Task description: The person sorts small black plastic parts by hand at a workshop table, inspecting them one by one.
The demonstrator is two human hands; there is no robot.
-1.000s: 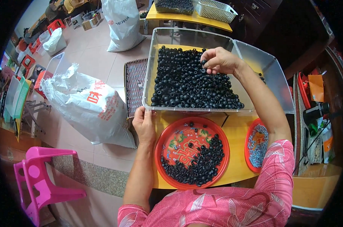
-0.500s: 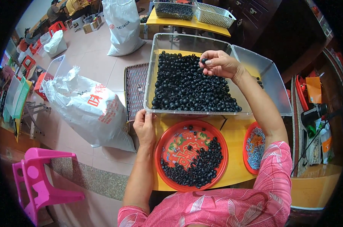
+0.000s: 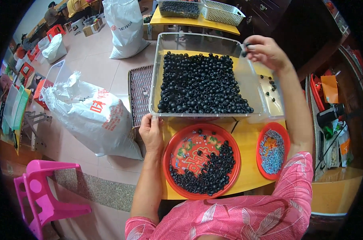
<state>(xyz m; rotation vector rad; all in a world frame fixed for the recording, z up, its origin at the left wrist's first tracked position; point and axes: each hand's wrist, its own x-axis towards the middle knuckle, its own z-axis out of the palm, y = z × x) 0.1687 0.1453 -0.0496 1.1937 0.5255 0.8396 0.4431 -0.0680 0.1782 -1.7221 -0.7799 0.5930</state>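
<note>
A clear plastic bin [image 3: 197, 115] full of small black hollow round pieces [image 3: 197, 84] stands on the yellow table. My left hand [image 3: 151, 135] is closed on its near left corner, thumb over the rim. Above the far right corner, my right hand [image 3: 268, 53] pinches small black round pieces [image 3: 244, 52] between thumb and fingers. Under that hand is a second clear bin [image 3: 274, 108] with a few black pieces on its bottom. Nearest my body, a round red tray [image 3: 238, 160] holds many more black pieces, heaped toward its right and near sides.
An oval red tray [image 3: 287, 140] of small blue-grey bits sits at right. White woven sacks [image 3: 89, 120] and a dark woven basket [image 3: 140, 96] stand left of the table. A pink stool [image 3: 49, 192] is lower left. More bins [image 3: 221, 16] rest on the far table.
My right hand has moved right and away from me, from over the full bin to its far right corner, still pinching. The second bin's right edge has shifted left. My left hand stays on the rim.
</note>
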